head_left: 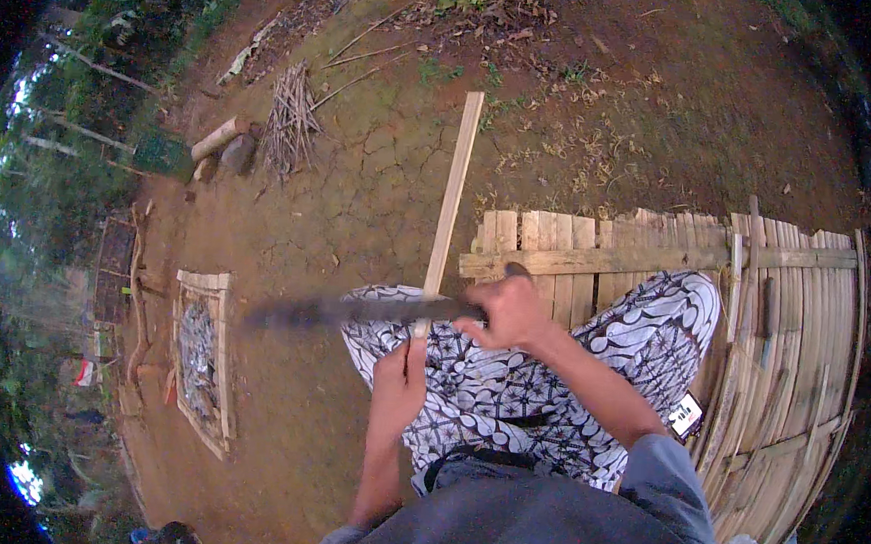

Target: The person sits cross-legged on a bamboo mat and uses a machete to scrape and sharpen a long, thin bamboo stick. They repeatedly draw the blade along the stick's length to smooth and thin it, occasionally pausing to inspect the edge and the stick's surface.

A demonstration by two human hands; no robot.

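My right hand (511, 312) is wrapped round the dark handle of a machete (338, 312). Its long blade points left and is smeared by motion. A pale, flat bamboo strip (453, 198) stretches away from my lap over the bare ground. The near end of that strip is pinched in my left hand (401, 378), thumb along it. Close in front of the left fingertips, the blade crosses the strip; whether it cuts in or only lies over it, I cannot tell. Beneath both hands are my legs in black-and-white patterned cloth (489, 380).
I sit at a slatted bamboo platform (606, 253); loose strips (777, 393) and a phone (685, 415) lie on its right part. On the earth are a bundle of sticks (291, 119), a short log (219, 137) and a rectangular wooden frame (228, 379) around greyish material.
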